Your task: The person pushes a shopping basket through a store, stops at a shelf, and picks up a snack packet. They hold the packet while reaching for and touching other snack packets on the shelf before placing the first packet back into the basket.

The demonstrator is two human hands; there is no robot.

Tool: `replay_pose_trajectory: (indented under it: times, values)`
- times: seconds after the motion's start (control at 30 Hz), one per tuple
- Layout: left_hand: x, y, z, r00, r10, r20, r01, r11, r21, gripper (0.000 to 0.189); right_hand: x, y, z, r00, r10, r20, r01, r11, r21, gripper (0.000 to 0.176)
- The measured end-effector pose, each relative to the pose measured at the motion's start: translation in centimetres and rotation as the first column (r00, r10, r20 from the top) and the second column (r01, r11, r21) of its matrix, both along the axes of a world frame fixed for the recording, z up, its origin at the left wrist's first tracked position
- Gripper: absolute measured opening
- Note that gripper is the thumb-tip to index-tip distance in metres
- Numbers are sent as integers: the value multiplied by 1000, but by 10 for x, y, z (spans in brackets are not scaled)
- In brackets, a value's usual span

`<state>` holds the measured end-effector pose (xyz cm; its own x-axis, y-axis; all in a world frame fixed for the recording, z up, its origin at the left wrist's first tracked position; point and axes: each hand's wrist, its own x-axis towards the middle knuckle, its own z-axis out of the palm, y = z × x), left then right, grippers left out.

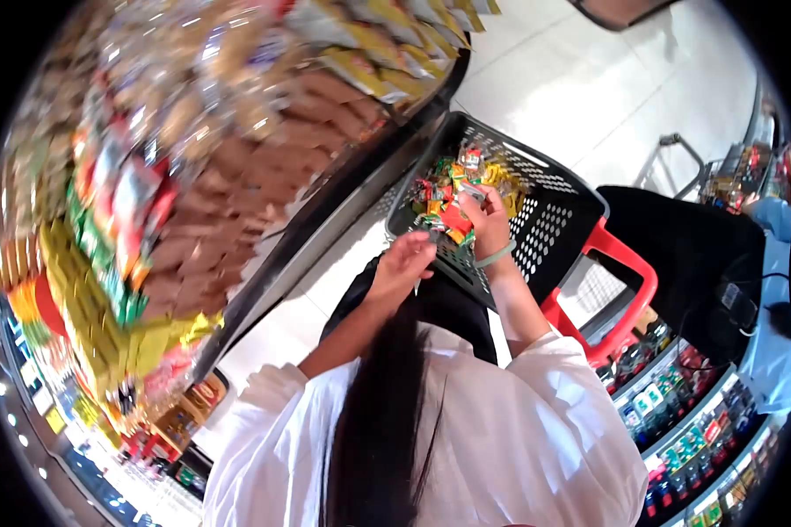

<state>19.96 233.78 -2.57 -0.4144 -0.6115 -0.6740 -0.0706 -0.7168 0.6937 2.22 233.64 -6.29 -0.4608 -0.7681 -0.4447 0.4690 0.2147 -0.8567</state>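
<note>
A black shopping basket (549,230) with a perforated wall and a red handle (639,285) stands in front of me. Small wrapped packets (453,218) in red, orange, green and yellow lie heaped inside it. My right hand (488,218), with a pale green band at the wrist, is over the heap. Its fingers are closed around something small and greyish that I cannot make out. At the basket's near left rim is my left hand (404,265), fingers curled together. What they may hold is blurred and too small to name.
On the left, a dark-edged display (281,241) bears brown packs (228,206), clear bags (206,83) and yellow packets (83,307). Curved bottle shelves (685,422) are at lower right. A person in a light blue top (773,307) is at far right, near a cart (677,167).
</note>
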Motion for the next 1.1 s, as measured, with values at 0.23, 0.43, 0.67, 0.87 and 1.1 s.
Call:
replay_pose_trajectory:
  times: [0.23,0.43,0.67,0.87,1.1]
  values:
    - [16,-24,93,973,101,-209,-123,988,-93,21,45,-1,111,943,333,-8,-326,917,-227,21]
    - [57,-26,138,968,22,-250,-90,961,-261,18,46,-16,180,692,687,-221,-720,676,-154,24]
    - [85,-25,177,940,67,-334,-214,878,-429,26,89,-17,216,784,603,-145,-620,771,-147,20]
    - [111,-17,197,902,208,-379,-348,869,-351,23,119,-16,238,708,592,-385,-686,706,-176,21]
    - [133,-11,212,850,313,-424,-474,804,-358,29,139,-30,269,639,631,-439,-762,596,-254,19]
